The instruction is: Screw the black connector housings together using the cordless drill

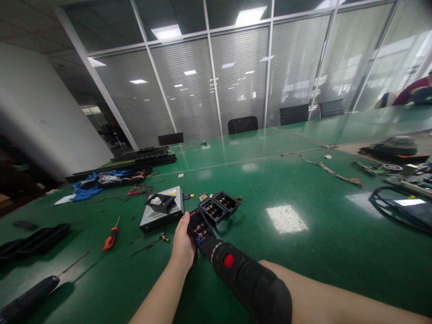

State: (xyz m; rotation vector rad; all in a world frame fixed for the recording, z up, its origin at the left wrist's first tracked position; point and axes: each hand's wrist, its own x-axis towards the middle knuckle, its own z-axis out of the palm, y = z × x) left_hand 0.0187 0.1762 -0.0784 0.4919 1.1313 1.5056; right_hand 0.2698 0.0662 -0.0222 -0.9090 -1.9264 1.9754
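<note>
My left hand (184,243) grips the left edge of a small black open housing (193,219) with brass-coloured metal parts inside. A black electric screwdriver (248,279) with a red button points into that housing, its tip hidden by its own body. Behind the tool's handle my right hand (273,270) is wrapped, with most fingers out of sight. Two similar black housings (218,209) with metal contacts lie just beyond. To the left of them, a silver-and-black box like a disc drive (161,221) carries a black frame-like part (162,202).
An orange-handled screwdriver (109,241) and a long black-handled one (33,294) lie on the green table (249,180). Black trays (37,238), blue gloves (86,191) and red-handled pliers (132,191) are at the left. Rope (329,171), a cable (378,211) and circuit boards (415,175) lie right.
</note>
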